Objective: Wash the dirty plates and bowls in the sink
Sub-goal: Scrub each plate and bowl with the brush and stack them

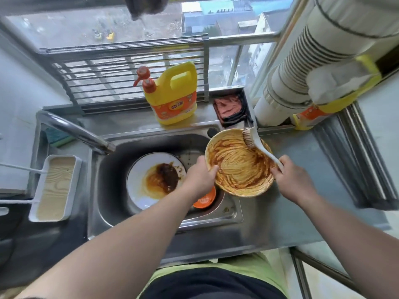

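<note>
The left hand point(199, 175) gripped the near-left rim of a sauce-smeared bowl point(238, 162), thumb curled inside, held tilted over the sink's point(138, 147) right edge. The right hand point(290, 174), fingers curled, held a white brush point(260, 145), bristles against the bowl's far wall. A dirty plate point(155, 180) lay in the basin.

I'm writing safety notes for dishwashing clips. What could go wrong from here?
1. The left hand grips the sauce-smeared bowl by its rim only, tilted over the sink; it could slip onto the white plate below.
2. The brush, held by the right hand, may flick sauce onto the counter.
</note>
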The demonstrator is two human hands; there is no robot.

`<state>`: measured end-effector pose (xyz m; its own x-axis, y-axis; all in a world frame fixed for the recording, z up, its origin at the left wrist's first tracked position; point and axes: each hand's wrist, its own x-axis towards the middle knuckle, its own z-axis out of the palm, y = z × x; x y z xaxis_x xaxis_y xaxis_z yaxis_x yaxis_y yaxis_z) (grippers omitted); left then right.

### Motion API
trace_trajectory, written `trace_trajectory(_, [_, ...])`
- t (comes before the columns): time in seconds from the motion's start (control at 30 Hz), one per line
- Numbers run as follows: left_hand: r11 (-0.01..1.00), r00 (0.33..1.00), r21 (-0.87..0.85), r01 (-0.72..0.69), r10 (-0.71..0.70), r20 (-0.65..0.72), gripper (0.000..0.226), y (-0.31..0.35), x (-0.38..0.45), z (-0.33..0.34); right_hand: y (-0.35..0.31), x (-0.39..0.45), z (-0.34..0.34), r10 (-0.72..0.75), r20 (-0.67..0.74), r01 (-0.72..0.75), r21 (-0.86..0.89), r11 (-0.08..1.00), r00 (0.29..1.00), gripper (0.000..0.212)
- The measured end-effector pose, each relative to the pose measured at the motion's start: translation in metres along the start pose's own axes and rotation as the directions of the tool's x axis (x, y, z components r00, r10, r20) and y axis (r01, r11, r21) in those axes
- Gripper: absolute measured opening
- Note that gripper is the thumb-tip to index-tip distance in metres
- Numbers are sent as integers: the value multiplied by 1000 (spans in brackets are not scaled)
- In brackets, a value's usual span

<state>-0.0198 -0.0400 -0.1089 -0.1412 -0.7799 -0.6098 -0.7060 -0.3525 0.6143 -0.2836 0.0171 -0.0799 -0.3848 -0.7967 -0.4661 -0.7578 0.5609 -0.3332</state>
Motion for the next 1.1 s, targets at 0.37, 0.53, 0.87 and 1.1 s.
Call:
trace_trajectory(0.37, [899,843,-61,434,-429,-325,48,-159,-1,-79,-128,-60,54,-416,188,381,197,903,890,29])
trace_trajectory(0.53, [878,832,-37,477,-465,-302,48,-209,2,-99,-167,-43,150,-361,468,378,60,924,807,26])
trace_trajectory(0.87, [828,762,-145,542,-556,-330,41,-219,22,-100,-200,-4,214,-165,491,212,-41,976,856,28])
trace_trajectory(1.1, [818,743,-259,514,-575,-342,28,-215,19,-103,-196,-11,205,-119,455,125,18,992,882,33])
